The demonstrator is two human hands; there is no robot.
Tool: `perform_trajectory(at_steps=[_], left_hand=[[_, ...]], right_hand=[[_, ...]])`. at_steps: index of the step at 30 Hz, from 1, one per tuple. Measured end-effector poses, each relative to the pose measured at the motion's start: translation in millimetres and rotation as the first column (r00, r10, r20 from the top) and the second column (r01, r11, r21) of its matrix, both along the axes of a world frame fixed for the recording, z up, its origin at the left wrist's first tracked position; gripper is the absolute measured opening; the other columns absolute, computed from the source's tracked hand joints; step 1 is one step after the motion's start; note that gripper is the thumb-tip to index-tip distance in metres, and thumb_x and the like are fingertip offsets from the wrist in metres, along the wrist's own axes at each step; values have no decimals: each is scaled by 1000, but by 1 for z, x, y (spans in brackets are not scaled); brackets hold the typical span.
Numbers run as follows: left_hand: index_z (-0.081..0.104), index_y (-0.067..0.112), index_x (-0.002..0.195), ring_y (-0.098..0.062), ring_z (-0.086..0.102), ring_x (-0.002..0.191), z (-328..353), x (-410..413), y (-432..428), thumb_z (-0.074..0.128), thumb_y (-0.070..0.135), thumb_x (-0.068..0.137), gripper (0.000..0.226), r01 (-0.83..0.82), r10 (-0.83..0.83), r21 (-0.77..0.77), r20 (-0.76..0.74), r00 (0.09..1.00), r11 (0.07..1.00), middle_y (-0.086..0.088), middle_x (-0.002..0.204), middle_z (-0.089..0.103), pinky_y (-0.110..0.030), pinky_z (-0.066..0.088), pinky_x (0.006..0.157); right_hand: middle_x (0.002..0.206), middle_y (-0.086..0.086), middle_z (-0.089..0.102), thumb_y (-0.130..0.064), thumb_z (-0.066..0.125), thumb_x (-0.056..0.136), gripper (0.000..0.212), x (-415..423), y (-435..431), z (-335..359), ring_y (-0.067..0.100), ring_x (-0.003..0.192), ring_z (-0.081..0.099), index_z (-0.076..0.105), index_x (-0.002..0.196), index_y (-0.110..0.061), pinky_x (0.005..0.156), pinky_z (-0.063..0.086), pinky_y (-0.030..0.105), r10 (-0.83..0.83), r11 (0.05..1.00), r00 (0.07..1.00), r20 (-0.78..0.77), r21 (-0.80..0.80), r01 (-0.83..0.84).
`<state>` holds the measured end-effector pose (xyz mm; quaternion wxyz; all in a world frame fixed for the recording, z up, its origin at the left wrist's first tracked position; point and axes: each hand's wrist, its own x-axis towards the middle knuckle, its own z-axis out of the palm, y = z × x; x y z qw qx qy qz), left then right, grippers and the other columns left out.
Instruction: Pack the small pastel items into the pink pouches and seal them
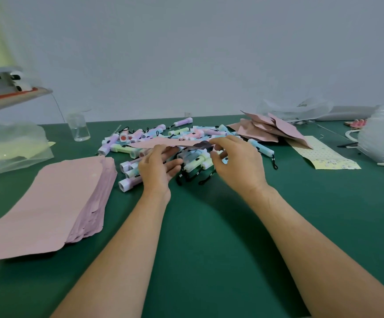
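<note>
Your left hand (157, 166) and right hand (234, 161) each pinch an end of one thin, matte pink pouch (163, 143) with loosely curled fingers. They hold it nearly flat and edge-on just above the pastel items (193, 134), a pile of smooth plastic cylinders in lilac, mint, blue and pink with black cord loops. To your left a thick stack of flat pouches (49, 203) lies on the green bench (209, 237), and behind the pile at the right a crumpled heap of pouches (266, 131) sits beside a patterned yellow paper strip (324, 154).
</note>
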<state>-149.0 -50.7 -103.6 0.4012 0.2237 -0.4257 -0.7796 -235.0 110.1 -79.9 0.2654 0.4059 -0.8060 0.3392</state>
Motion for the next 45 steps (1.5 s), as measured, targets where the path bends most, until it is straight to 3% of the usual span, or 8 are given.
perform_trajectory(at_steps=[9, 18, 22, 26, 29, 35, 40, 45], left_hand=[[74, 11, 90, -14, 66, 53, 0, 1, 4, 66, 20, 97, 14, 80, -80, 2, 24, 996, 997, -3, 72, 74, -23, 55, 48], [81, 17, 73, -11, 65, 50, -1, -2, 3, 67, 26, 96, 28, 205, -205, 120, -12, 979, 971, 2, 69, 72, -22, 54, 45], [78, 10, 93, -18, 74, 66, 0, 1, 3, 69, 43, 94, 35, 372, -366, 159, -67, 928, 915, -5, 88, 77, -26, 60, 54], [62, 5, 131, -35, 68, 108, 1, 3, 9, 74, 83, 72, 98, 632, -623, 151, -103, 775, 761, -16, 119, 68, -44, 61, 89], [63, 8, 133, -34, 61, 119, 4, 2, 12, 69, 92, 67, 107, 737, -711, 98, -206, 672, 669, -13, 120, 67, -47, 52, 104], [63, 1, 131, -27, 57, 134, 7, 2, 7, 49, 94, 75, 109, 699, -643, 22, -371, 670, 715, -10, 138, 58, -41, 45, 116], [63, 4, 124, -31, 66, 119, 1, -1, 4, 46, 90, 86, 95, 640, -533, 105, -462, 709, 761, -13, 124, 66, -43, 56, 104], [56, 9, 135, -38, 64, 125, 3, -2, 4, 60, 89, 76, 100, 541, -447, 98, -451, 772, 835, -20, 122, 70, -49, 47, 113]], right_hand=[[95, 2, 69, -19, 71, 90, 13, -7, 0, -7, 31, 97, 62, 75, 101, -14, 84, 48, 41, 71, 983, 977, -201, 180, -35], [84, 8, 65, -14, 68, 99, 19, -5, -2, 0, 33, 81, 61, 65, 82, -7, 72, 43, 41, 106, 994, 872, -478, 65, -85], [94, 16, 67, -4, 59, 100, 20, 1, -2, 6, 37, 87, 62, 55, 81, -4, 77, 46, 42, 210, 978, 876, -435, 107, -181], [80, 15, 61, -2, 53, 100, 24, 9, -1, 11, 37, 73, 54, 54, 76, -3, 70, 45, 46, 229, 974, 865, -447, 97, -207], [77, 15, 60, 0, 52, 98, 25, 20, -3, 16, 36, 71, 53, 53, 73, -3, 68, 46, 47, 261, 964, 849, -460, 81, -252], [87, 15, 63, -1, 56, 99, 18, 39, -5, 21, 33, 76, 54, 54, 81, 0, 65, 30, 30, 370, 928, 873, -319, 177, -328], [111, 7, 62, -21, 38, 110, 22, 37, -6, 15, 22, 97, 48, 51, 124, -10, 81, 46, 42, 459, 860, 887, -54, 279, -428], [117, 13, 65, 5, 42, 98, 41, 35, -10, 14, 32, 106, 55, 59, 133, -8, 89, 50, 48, 459, 831, 887, 57, 326, -451]])
